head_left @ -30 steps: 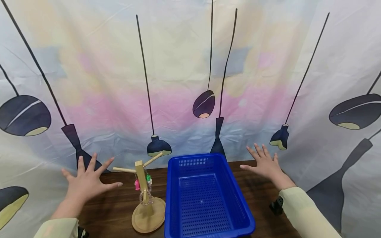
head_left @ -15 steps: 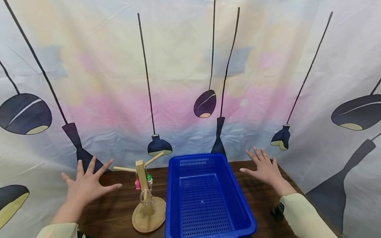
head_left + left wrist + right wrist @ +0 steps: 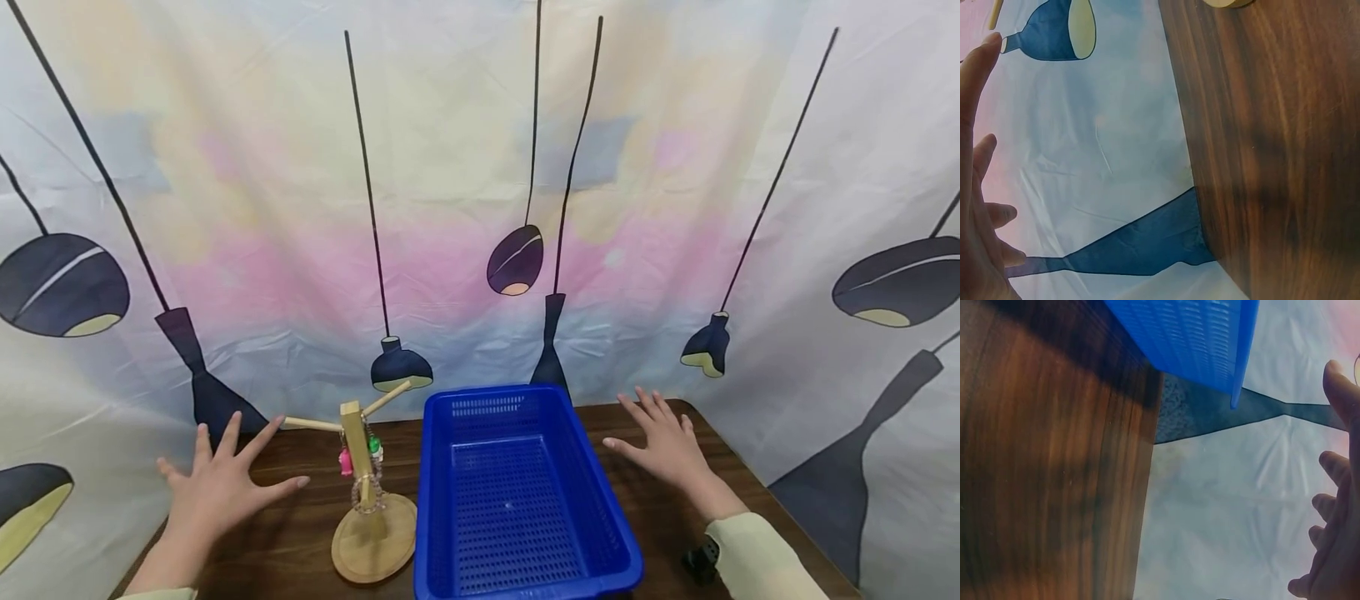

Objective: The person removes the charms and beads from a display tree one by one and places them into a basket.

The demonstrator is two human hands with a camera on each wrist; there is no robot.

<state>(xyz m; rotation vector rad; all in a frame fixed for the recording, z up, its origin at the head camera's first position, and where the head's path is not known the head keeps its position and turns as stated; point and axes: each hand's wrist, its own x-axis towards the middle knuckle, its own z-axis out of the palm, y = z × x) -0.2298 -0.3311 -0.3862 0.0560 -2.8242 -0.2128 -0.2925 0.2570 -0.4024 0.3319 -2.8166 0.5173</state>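
Observation:
My left hand (image 3: 217, 492) hovers over the left part of the table with its fingers spread, holding nothing. Nearest to it stands a wooden stand (image 3: 358, 446) with peg arms and a round base. Beaded bracelets (image 3: 375, 479) hang on the stand, along with a pink charm (image 3: 346, 462) and a green charm (image 3: 375, 445). Right of the stand sits a blue plastic basket (image 3: 615, 533) with perforated walls and nothing inside. On the basket's far side my right hand (image 3: 667, 446) is held in the air, fingers spread, touching nothing. Both wrist views show the fingers extended.
The dark wooden table (image 3: 277, 542) carries the stand and basket side by side. Behind it and along the sides hangs a pastel cloth (image 3: 457, 167) printed with dark lamps. The table's back right corner shows beyond my right hand.
Both hands have sunk slightly lower and drawn a little nearer, still spread. More of the table's right edge shows. The stand and basket have stayed in place.

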